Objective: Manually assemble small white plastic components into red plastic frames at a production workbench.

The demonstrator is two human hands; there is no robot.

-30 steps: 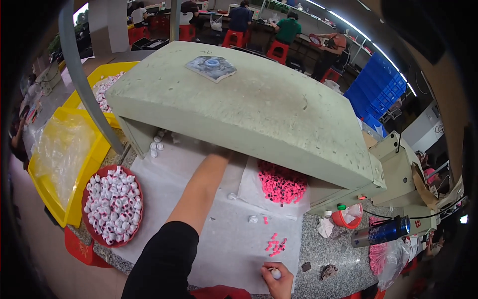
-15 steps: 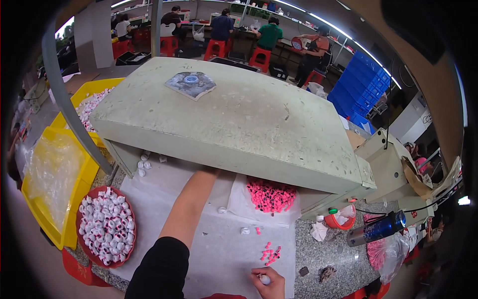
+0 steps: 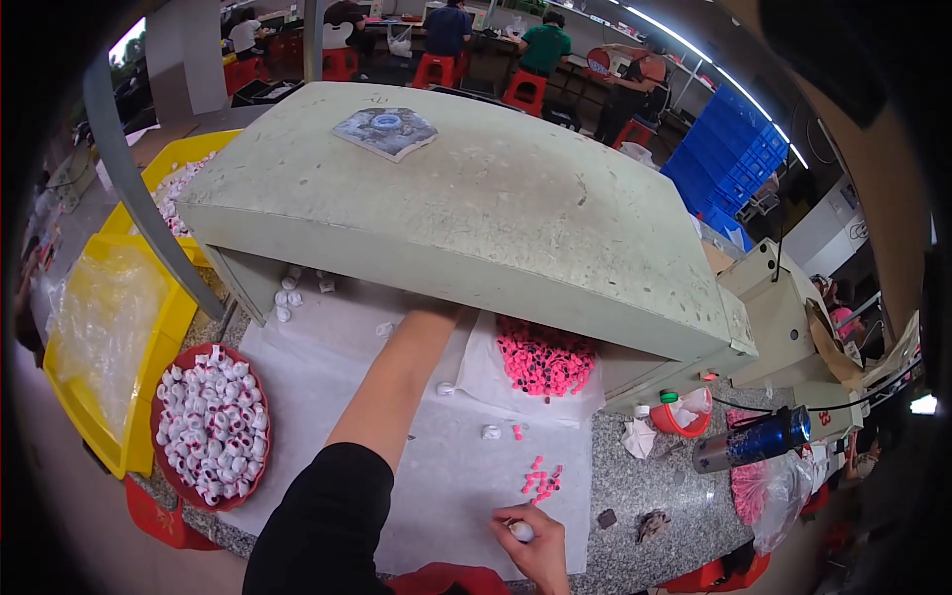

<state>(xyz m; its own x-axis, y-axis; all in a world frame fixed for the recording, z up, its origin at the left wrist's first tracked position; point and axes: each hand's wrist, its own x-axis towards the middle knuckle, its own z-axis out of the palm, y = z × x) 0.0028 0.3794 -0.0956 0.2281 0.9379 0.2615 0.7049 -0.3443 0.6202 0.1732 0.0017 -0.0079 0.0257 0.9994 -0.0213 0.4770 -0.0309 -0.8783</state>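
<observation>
A speckled stone table [image 3: 684, 506] spans the lower frame. On it lies a white sheet [image 3: 297, 416] at lower centre, bearing pink pieces [image 3: 537, 486]. A red bowl [image 3: 156, 428] stands at lower left, a pale green box [image 3: 496, 203] at centre; at lower right are a red cup [image 3: 684, 428], a crumpled tissue [image 3: 639, 439] and 2 dark scraps [image 3: 653, 526].

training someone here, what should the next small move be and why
Probably draw the left forearm back from under the pale green hood, since the left hand is hidden there while the right hand holds a white piece near scattered pink pieces.
</observation>
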